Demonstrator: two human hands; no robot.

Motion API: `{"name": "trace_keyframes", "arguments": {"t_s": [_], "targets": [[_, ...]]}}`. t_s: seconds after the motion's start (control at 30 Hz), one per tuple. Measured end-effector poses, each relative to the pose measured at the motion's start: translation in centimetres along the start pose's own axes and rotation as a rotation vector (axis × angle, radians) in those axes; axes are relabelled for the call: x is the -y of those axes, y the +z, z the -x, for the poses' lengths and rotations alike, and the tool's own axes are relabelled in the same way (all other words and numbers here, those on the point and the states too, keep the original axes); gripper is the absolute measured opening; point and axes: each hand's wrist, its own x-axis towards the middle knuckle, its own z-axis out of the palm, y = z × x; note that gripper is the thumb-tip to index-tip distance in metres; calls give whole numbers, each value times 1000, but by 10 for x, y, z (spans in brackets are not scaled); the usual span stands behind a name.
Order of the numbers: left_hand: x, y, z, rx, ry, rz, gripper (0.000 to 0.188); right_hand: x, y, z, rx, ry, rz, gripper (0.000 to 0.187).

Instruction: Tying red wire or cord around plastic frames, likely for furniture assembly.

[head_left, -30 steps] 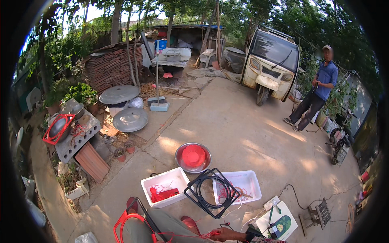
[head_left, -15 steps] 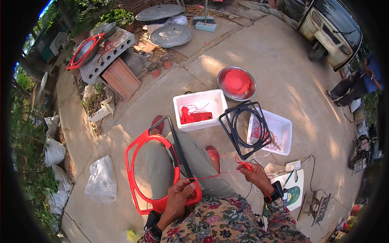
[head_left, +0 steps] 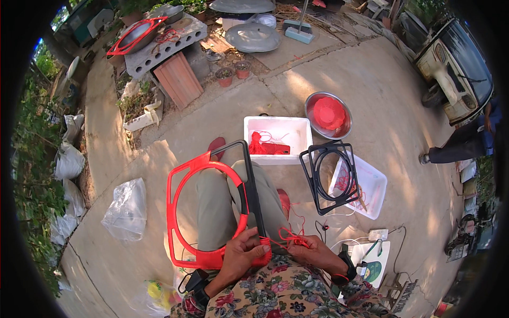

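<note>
Over the person's knees I see a red-wrapped black frame (head_left: 209, 259), its corner gripped by the left hand (head_left: 240, 258); the right hand (head_left: 314, 254) grips red cord (head_left: 300, 242). A white box (head_left: 281, 160) contains a red bundle (head_left: 256, 143); a steel basin (head_left: 346, 128), a round red object (head_left: 328, 113); a white tray (head_left: 378, 197), pinkish strands (head_left: 342, 180).

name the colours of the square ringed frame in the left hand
The square ringed frame is mostly red, black along its right side; clearest in head view.
</note>
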Motion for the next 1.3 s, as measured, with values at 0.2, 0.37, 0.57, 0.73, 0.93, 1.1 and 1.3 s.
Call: {"name": "trace_keyframes", "arguments": {"t_s": [0.2, 0.37, 0.57, 0.73, 0.93, 1.1, 1.3], "targets": [[14, -7, 2, 21, -62, -175, 22, -14, -4, 0, -89, 17, -240, 14], [6, -10, 3, 72, -48, -425, 23, -25, -6, -1, -104, 47, -102, 18], [-4, -5, -5, 128, -187, -189, 26, -30, -4, -5, -164, 26, -189, 18], [-13, 5, -10, 152, -329, -228, 27, -30, -8, -6, -115, 49, -210, 21], [0, 4, -9, 70, -422, -30, 23, -38, -15, -7, -29, -49, -305, 26], [7, -5, -4, 150, -316, -120, 24, -38, -31, -21, -48, -29, -180, 14], [31, -13, 6, 101, -40, -44, 32, 51, -40, -39, -387, -428, 799, 24]]}}
